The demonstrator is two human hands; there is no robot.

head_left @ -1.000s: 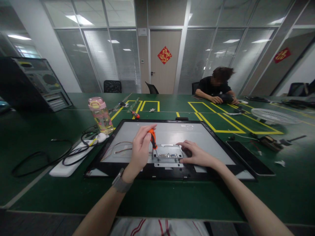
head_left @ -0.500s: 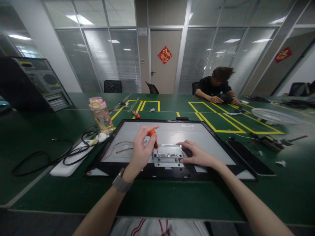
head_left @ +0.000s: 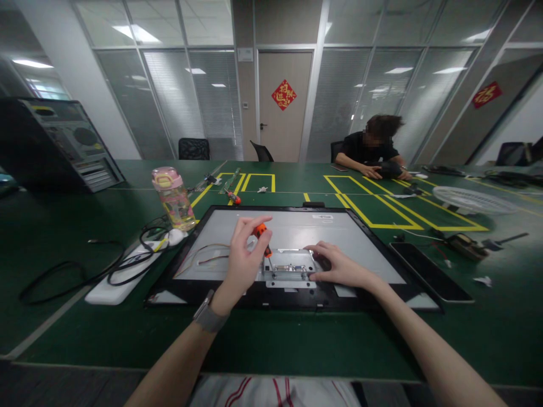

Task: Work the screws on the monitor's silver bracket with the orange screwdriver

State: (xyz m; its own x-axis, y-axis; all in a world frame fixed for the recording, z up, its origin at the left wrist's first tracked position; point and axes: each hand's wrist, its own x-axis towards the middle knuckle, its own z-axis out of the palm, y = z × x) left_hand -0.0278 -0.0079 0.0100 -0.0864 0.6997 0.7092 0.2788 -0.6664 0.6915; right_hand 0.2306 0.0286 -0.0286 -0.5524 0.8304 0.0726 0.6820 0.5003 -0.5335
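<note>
An orange and black screwdriver (head_left: 263,238) is held in my left hand (head_left: 246,249), between thumb and fingers. Its shaft slants down to the left end of a metal bracket (head_left: 291,284) with connector ports. The bracket sits near the front edge of a monitor panel (head_left: 292,226) lying face down, grey-backed and black-framed. My right hand (head_left: 335,264) grips the bracket's right side with thumb and fingers; some fingertips are hidden behind it. Thin wires (head_left: 207,254) lie on the panel left of my left hand.
Left stand a pink-lidded bottle (head_left: 173,198), a white power strip (head_left: 123,280) with black cables, and a computer case (head_left: 72,144). At right lie a black phone-like slab (head_left: 428,271) and a white round grille (head_left: 470,200). Across the table a person (head_left: 373,147) handles a dark object.
The screwdriver handle has tipped slightly, and my left fingers have shifted a little around it. My right hand stays on the bracket. The person opposite has moved their hands slightly.
</note>
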